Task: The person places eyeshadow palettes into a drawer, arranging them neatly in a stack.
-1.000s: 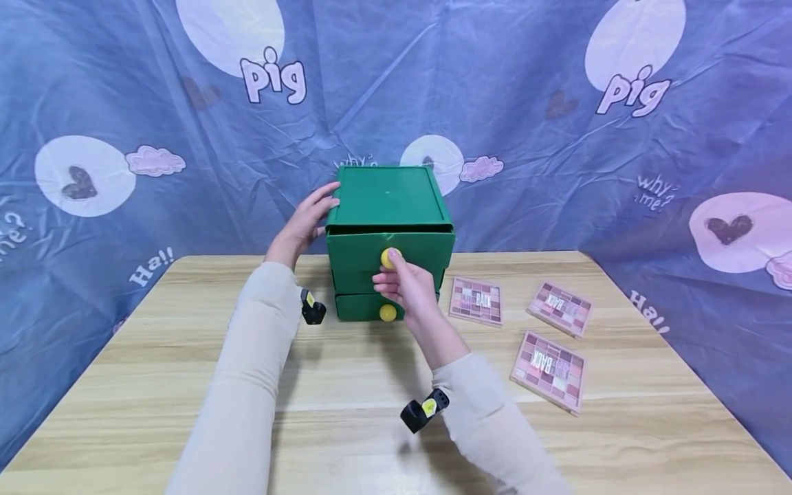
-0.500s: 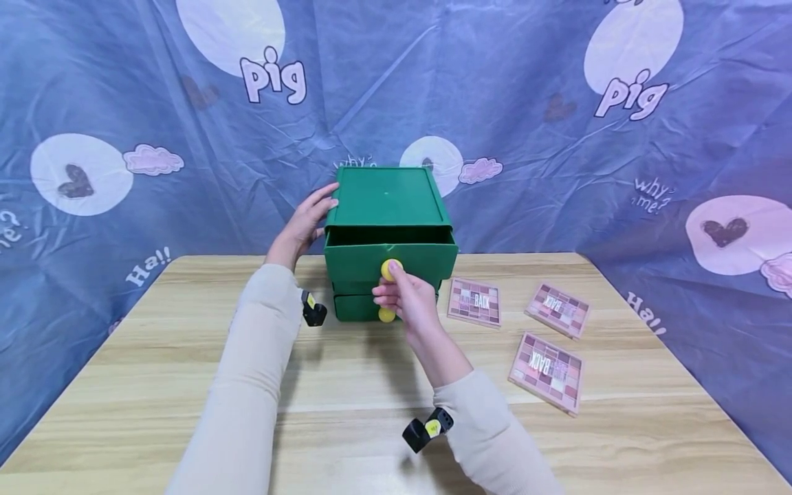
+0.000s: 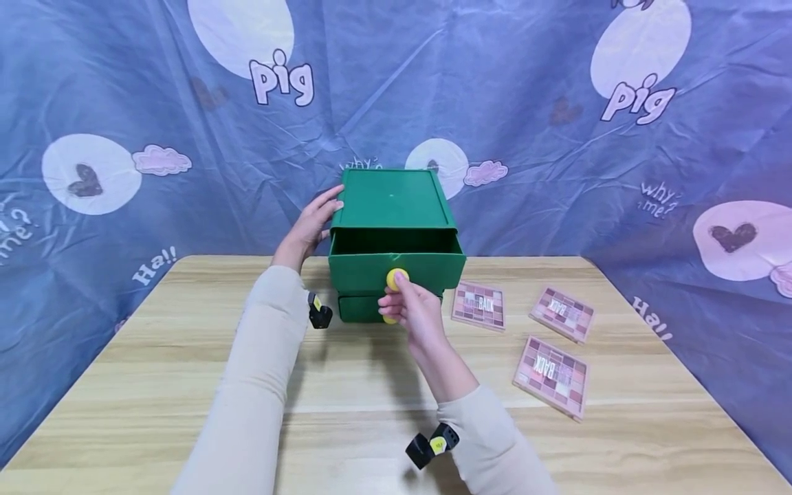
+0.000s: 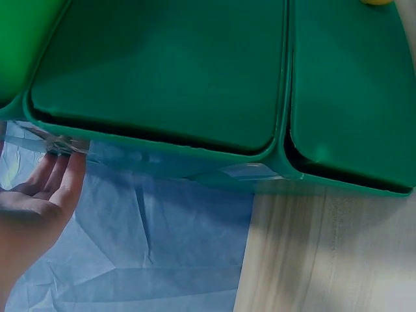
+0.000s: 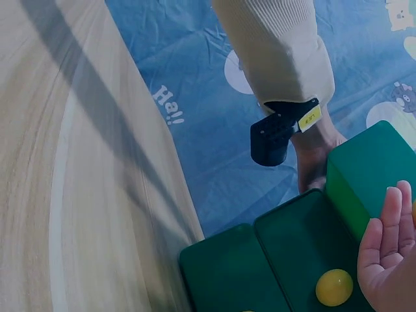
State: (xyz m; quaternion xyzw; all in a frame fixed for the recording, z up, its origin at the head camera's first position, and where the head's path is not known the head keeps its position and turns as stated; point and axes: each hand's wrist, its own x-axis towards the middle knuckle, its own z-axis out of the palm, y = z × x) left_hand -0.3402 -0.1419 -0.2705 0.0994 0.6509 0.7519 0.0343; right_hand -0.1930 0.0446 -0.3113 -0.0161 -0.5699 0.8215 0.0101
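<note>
A green two-drawer box [image 3: 390, 199] stands at the far middle of the wooden table [image 3: 155, 385]. Its upper drawer [image 3: 433, 269] is pulled partly out and shows a dark gap inside. My right hand [image 3: 403, 297] pinches that drawer's yellow knob [image 3: 394, 278] and partly hides the lower drawer's yellow knob [image 3: 388, 319]. My left hand [image 3: 315, 220] rests with straight fingers against the box's upper left side. In the left wrist view the left hand's fingertips [image 4: 62, 175] touch the green box's edge [image 4: 162, 65]. The right wrist view shows my right hand's palm [image 5: 390, 253] beside the lower knob [image 5: 334, 286].
Three pink eyeshadow palettes lie flat right of the box: one close to it [image 3: 478, 305], one farther right [image 3: 561, 313], one nearer me [image 3: 550, 376]. A blue printed cloth [image 3: 557, 137] hangs behind and around the table.
My right hand has drawn the upper drawer outward toward me, widening the gap under the box's top. The left hand has stayed on the box's side.
</note>
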